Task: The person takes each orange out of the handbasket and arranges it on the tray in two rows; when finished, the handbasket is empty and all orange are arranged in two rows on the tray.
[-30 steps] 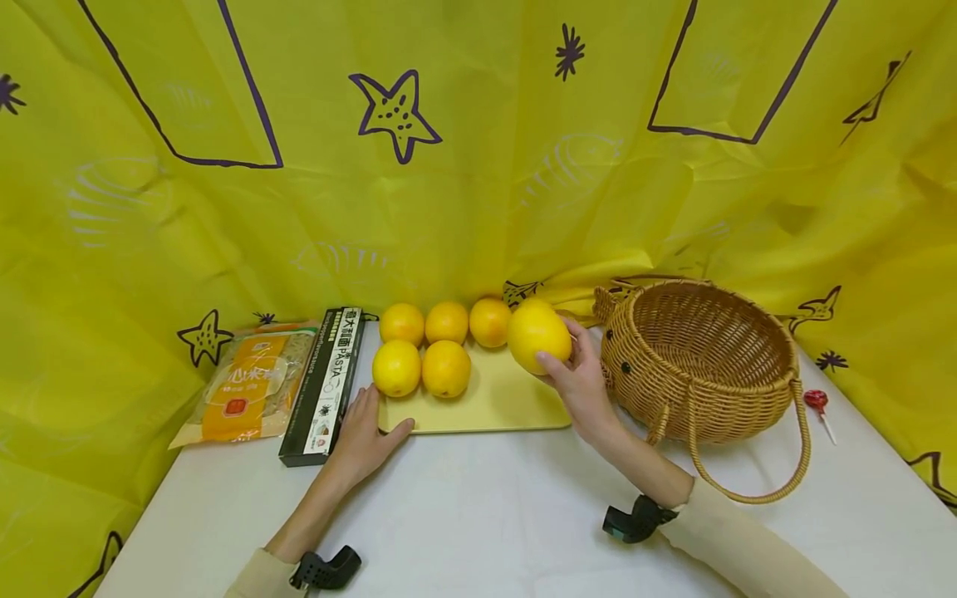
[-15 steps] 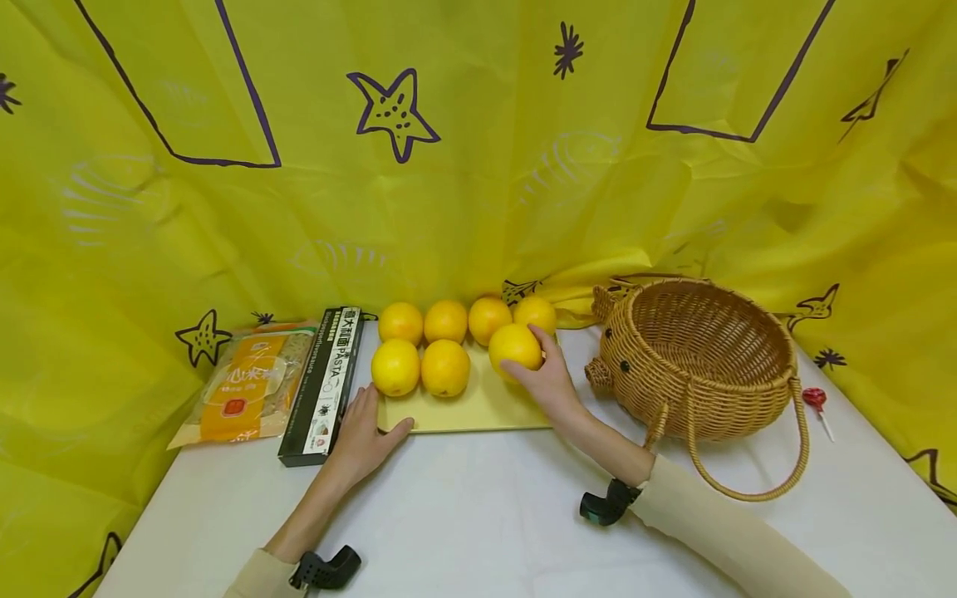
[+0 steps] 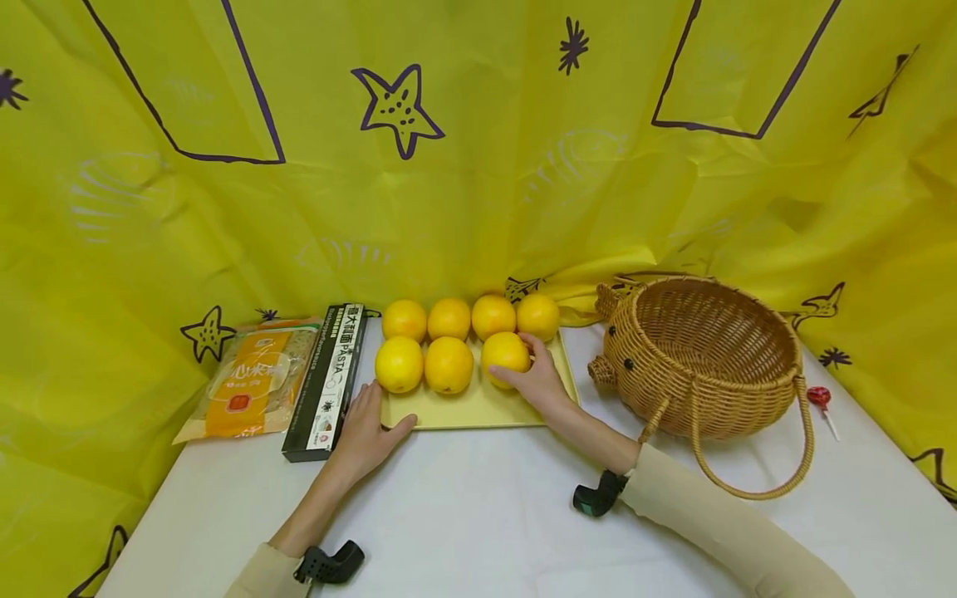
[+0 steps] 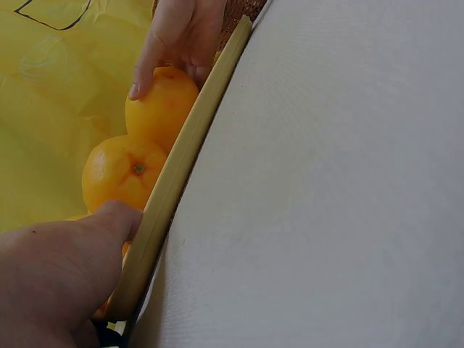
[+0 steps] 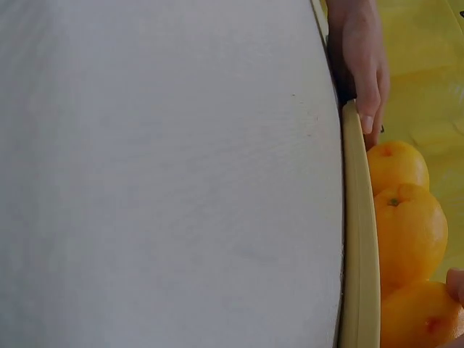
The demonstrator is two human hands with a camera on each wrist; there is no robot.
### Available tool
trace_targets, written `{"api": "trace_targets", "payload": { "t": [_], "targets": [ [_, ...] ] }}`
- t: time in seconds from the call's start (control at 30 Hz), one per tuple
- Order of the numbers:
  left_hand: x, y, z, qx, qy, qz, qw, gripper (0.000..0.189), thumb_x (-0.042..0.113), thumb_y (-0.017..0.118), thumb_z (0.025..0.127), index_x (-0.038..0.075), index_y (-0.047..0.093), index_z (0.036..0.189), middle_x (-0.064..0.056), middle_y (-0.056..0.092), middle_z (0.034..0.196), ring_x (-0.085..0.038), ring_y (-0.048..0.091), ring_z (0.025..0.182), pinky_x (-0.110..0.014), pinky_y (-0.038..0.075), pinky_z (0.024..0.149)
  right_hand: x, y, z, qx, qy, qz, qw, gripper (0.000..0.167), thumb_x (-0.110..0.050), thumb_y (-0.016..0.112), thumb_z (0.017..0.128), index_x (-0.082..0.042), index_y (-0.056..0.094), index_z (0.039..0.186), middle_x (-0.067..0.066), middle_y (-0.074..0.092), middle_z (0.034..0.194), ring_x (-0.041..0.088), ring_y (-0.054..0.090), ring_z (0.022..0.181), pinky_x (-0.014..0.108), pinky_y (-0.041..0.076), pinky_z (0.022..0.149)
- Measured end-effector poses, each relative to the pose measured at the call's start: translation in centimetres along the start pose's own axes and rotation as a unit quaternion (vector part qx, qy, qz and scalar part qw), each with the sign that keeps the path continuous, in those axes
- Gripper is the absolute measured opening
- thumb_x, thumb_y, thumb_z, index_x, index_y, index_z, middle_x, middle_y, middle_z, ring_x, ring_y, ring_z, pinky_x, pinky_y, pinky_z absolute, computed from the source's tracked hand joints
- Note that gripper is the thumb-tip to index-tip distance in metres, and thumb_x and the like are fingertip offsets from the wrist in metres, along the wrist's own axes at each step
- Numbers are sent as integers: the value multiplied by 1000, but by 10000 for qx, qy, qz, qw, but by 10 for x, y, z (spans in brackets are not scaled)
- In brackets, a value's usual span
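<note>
On a shallow pale yellow tray (image 3: 434, 412) sit two rows of oranges. My right hand (image 3: 540, 382) grips an orange (image 3: 505, 355) at the right end of the front row, thumb and fingers around its right side. A gap separates it from the orange (image 3: 449, 365) to its left. At the tray's front left corner rests my left hand (image 3: 366, 432), with its fingers along the left side. Its thumb (image 4: 116, 217) lies at the front rim in the left wrist view. The back row holds several oranges, the rightmost orange (image 3: 538, 316) just behind my right hand.
A wicker pig-shaped basket (image 3: 718, 411) stands right of the tray, its handle hanging forward. Beyond it lies a red lollipop (image 3: 819, 398). Left of the tray are a black pasta box (image 3: 308, 432) and an orange-labelled food bag (image 3: 250, 382). A yellow curtain (image 3: 478, 166) hangs behind.
My right hand has brought the orange left and down from over the tray's back right to the front row. The back row's rightmost orange has come into sight. My left hand stays put.
</note>
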State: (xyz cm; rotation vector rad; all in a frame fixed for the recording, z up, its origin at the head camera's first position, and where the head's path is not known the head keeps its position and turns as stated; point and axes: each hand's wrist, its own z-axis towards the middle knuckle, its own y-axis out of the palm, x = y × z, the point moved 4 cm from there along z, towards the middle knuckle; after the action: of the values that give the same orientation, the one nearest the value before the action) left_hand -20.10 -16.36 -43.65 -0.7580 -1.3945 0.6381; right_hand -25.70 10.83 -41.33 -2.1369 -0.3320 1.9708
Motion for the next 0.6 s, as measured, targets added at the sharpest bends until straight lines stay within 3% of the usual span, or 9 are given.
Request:
{"api": "trace_targets", "payload": {
  "t": [0.6],
  "targets": [
    [0, 0, 0, 14, 15, 36, 10000, 91, 38, 62, 92, -11, 13, 151, -31, 17, 158, -46, 10, 148, -59, 9, 121, -5, 14, -2, 0, -1, -289, 9996, 82, -35, 74, 84, -16, 29, 150, 22, 28, 148, 37, 40, 131, 53, 32, 113]
  ]
}}
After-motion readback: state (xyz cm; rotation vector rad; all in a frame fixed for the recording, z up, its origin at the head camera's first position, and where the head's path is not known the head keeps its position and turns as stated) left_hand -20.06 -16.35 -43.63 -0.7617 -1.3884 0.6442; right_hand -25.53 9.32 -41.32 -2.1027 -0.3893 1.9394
